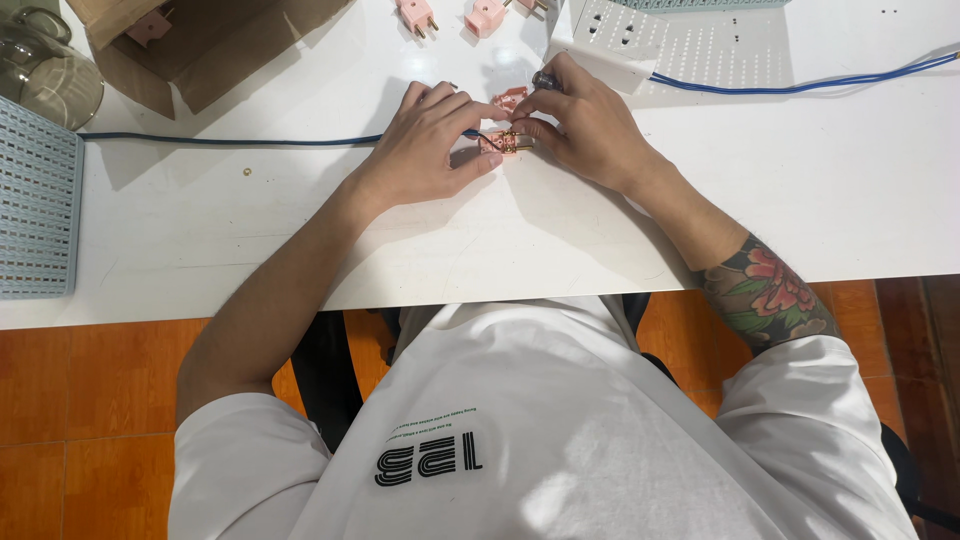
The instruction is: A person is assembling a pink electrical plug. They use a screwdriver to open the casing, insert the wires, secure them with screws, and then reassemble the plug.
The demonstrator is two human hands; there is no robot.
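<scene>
A white worktable (250, 230) fills the view, with orange floor tiles below its near edge and the seated person in a white shirt leaning over it.

At the centre, the left hand (425, 150) lies flat and low on the table, its fingers pressed together onto the end of a dark blue cable (230, 140) and against the side of an opened pink plug half (503, 143), pinning both to the surface. The right hand (590, 130) comes in from the other side, thumb and forefinger pinched on what looks like a small dark-tipped screwdriver (543, 80) standing over the plug; the tool's tip is hidden by the fingers, so I cannot tell exactly where it bears. Brass fittings glint inside the open shell. Just behind it lies a second pink piece (510, 98), probably the plug's cover.

To my eye the plug half is light, hard plastic that would skid on the smooth tabletop, so gripping it by its long sides looks wise, away from the brass parts and fine wire ends. The cable looks limp yet springy enough to tug the plug if let loose.

Further out, more pink plugs (485, 17) sit at the far edge, beside a white perforated metal panel (680, 45) with another blue cable (800, 85) trailing right. A cardboard box (200, 40) stands open at the far left, a glass jar (45, 70) beside it and a pale blue mesh basket (35, 210) at the left edge. A tiny brass screw (247, 172) lies alone on the table.
</scene>
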